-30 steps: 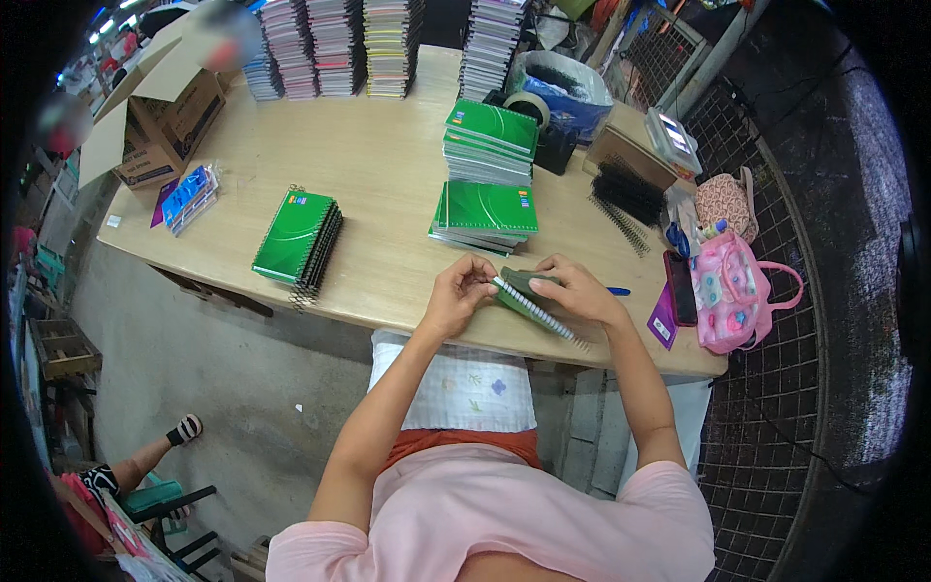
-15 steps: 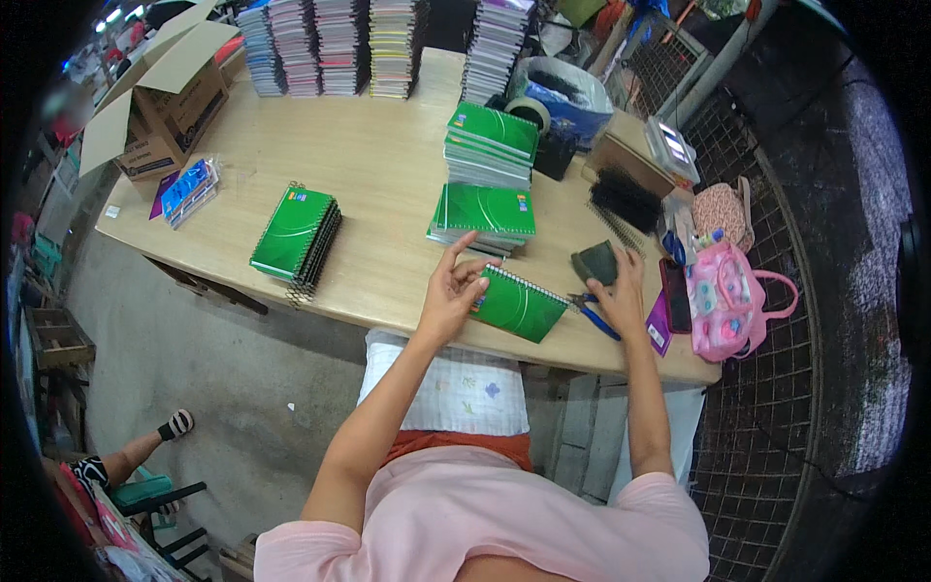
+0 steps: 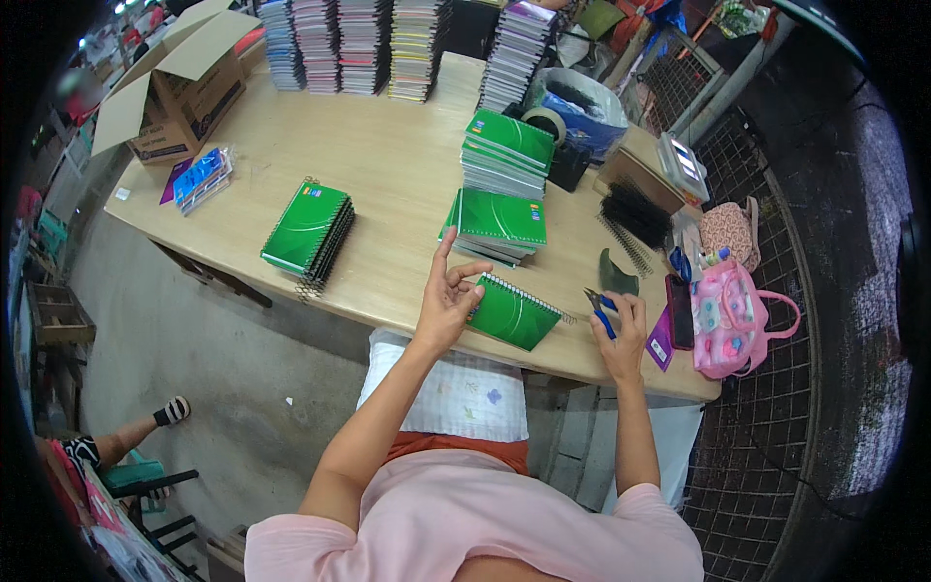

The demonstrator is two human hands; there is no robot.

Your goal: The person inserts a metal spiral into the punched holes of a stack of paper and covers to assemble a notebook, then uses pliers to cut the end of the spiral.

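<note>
My left hand (image 3: 448, 303) pinches a green spiral notebook (image 3: 519, 315) at its left end, index finger pointing up. The notebook is tilted at the table's front edge, its wire binding along the upper side and a loose coil end sticking out at the right. In my right hand (image 3: 624, 339) are small pliers with blue handles (image 3: 605, 322), jaws pointing up and left toward that coil end, apart from it. A dark green pad-like piece (image 3: 617, 276) lies just beyond my right hand. Behind the notebook stands a stack of green notebooks (image 3: 502, 218).
Another green notebook pile (image 3: 308, 231) sits left on the wooden table (image 3: 388, 175). Taller notebook stacks (image 3: 364, 48) and a cardboard box (image 3: 184, 107) stand at the back. To the right are black wire coils (image 3: 635, 213), a phone (image 3: 680, 312) and a pink bag (image 3: 727, 325).
My right hand has let go of the dark green piece and taken up the pliers, which lay on the table beneath it. My left hand keeps its pinch on the notebook.
</note>
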